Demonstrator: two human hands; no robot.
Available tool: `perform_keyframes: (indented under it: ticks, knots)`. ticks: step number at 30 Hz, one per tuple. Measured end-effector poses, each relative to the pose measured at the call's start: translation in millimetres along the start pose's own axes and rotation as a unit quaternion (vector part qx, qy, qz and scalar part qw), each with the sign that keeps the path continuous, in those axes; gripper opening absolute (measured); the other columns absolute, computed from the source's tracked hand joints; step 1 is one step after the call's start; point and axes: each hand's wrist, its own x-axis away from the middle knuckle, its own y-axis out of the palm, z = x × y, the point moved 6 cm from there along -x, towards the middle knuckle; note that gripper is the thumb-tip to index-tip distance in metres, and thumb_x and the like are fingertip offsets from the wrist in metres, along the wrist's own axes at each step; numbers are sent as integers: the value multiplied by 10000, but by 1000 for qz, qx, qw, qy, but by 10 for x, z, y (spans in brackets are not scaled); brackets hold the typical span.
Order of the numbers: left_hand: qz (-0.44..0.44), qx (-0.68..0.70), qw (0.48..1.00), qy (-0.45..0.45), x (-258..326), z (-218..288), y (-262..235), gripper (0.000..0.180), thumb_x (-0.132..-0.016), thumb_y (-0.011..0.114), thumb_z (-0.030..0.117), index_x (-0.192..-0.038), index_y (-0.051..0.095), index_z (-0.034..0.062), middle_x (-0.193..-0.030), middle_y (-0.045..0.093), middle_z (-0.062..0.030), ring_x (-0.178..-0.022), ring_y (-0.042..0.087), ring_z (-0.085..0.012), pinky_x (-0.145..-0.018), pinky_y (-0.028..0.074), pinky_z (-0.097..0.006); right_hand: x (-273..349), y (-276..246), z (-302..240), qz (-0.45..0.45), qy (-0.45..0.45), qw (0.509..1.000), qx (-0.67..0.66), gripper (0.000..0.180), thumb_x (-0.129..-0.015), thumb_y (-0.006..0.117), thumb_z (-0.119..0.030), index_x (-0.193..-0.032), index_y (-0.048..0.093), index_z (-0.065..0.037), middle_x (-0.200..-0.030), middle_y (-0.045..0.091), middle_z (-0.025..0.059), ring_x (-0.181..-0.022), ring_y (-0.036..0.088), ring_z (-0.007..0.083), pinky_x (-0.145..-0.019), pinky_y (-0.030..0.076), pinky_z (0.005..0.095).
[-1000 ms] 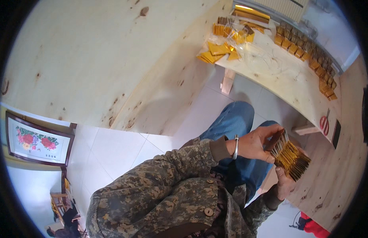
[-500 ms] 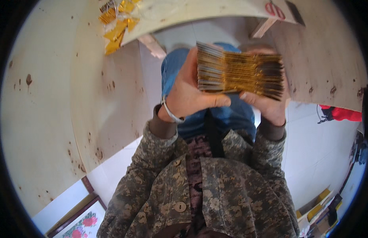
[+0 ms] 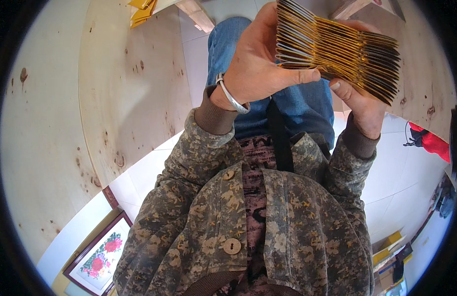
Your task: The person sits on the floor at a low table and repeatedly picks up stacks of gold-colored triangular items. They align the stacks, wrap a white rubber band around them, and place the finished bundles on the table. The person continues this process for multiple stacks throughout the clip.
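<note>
A thick stack of thin, flat gold pieces (image 3: 339, 49) is gripped between my two hands, its edges facing up and fanned apart at both ends. I cannot make out what the pieces are; they look like shiny foil packets or cards. My left hand (image 3: 260, 69) is closed on the left end, thumb stretched along the near side. On the right end, my right hand (image 3: 361, 101) is closed, with its thumb pressed to the near side too. The stack hides most of the fingers of both hands.
Pale wooden boards (image 3: 46, 118) spread on the left, with another wooden surface (image 3: 425, 74) at the right. More gold pieces (image 3: 142, 12) lie at the far left edge. A framed flower picture (image 3: 98, 261) stands lower left. A red bundle (image 3: 433, 144) is at the right.
Both hands have moved up and to the right in the picture with the stack, which is now tilted and fanned wider. The view has shifted, pushing the far gold pieces mostly out of sight.
</note>
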Motion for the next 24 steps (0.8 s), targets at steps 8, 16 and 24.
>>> perform_keyframes:
  ticks: [8,16,24]
  knots:
    - [-8,-34,999,27,-12,59,-49,573,-701,883,196,-1176,624,8,-1059,698,-84,-966,660,-182,-865,536,-323,25,64,82,65,-30,995,-70,1135,-615,883,-481,-1476,288,-42,-1434,422,236,-1280,494,348,-997,496,449]
    - [-20,46,999,5,30,29,-5,559,-754,842,138,-1233,589,-2,-1146,662,-102,-1051,624,-192,-917,517,-343,101,163,104,63,25,991,-118,1238,-595,875,-536,-1513,183,-77,-1480,357,231,-1306,462,354,-1022,477,453]
    - [-22,81,995,-62,95,39,7,625,-735,850,116,-1267,537,18,-1145,650,-86,-1041,632,-181,-903,532,-326,225,236,161,64,48,977,-195,953,-654,859,-470,-1377,411,-39,-1343,484,167,-1223,501,297,-1037,430,437]
